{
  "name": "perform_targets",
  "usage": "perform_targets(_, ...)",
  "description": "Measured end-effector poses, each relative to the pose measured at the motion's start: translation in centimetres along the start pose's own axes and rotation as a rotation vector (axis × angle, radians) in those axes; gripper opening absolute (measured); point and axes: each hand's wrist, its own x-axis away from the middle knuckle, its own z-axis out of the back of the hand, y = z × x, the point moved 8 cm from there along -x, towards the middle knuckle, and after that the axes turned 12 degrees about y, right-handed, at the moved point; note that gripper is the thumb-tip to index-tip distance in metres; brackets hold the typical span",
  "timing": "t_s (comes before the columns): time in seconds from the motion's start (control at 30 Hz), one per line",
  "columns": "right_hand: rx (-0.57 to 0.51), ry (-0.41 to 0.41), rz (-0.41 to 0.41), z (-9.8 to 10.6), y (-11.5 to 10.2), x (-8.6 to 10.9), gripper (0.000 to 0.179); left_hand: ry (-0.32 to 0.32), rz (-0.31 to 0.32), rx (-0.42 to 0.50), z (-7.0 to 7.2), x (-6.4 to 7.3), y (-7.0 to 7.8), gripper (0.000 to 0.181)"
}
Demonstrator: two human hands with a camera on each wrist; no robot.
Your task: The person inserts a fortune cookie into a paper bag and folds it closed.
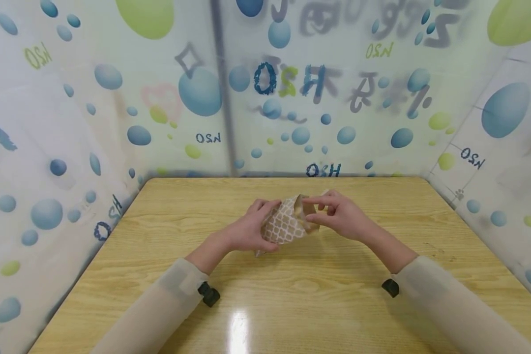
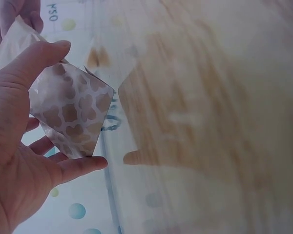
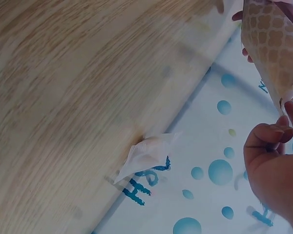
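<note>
A brown paper bag (image 1: 285, 223) with a white lattice pattern is held above the wooden table, its mouth opened toward the right. My left hand (image 1: 250, 228) grips its closed end, the thumb on one side and the fingers on the other, as the left wrist view (image 2: 71, 105) also shows. At the mouth, my right hand (image 1: 342, 216) pinches the rim between thumb and index finger, the other fingers curled in. The bag's inside is mostly hidden. A small translucent white packet (image 3: 149, 153) lies on the table, largely behind my right hand in the head view.
The wooden table (image 1: 194, 206) reaches back to a white curtain (image 1: 283, 147) printed with blue and green drops, which also hangs along both sides. Dark wrist mounts (image 1: 210, 294) show at both sleeve cuffs.
</note>
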Motion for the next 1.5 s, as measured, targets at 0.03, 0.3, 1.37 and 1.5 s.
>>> perform_targets(0.03, 0.002, -0.005, 0.001, -0.1, 0.0, 0.0, 0.047, -0.001, -0.001, -0.004, 0.0, 0.0, 0.0, 0.117)
perform_targets(0.3, 0.018, -0.022, 0.012, -1.0, -0.3, 0.0, 0.047, -0.011, 0.001, 0.008, -0.2, 0.1, 0.1, 0.116)
perform_targets(1.37, 0.058, 0.074, -0.181, 5.3, 9.7, -1.4, 0.040, 0.010, -0.026, -0.001, 0.5, 0.3, 0.2, 0.116)
perform_targets(1.5, 0.095, 0.001, -0.169, 4.4, 10.6, -2.6, 0.039, 0.014, -0.029, 0.004, 0.6, 0.3, 0.2, 0.116)
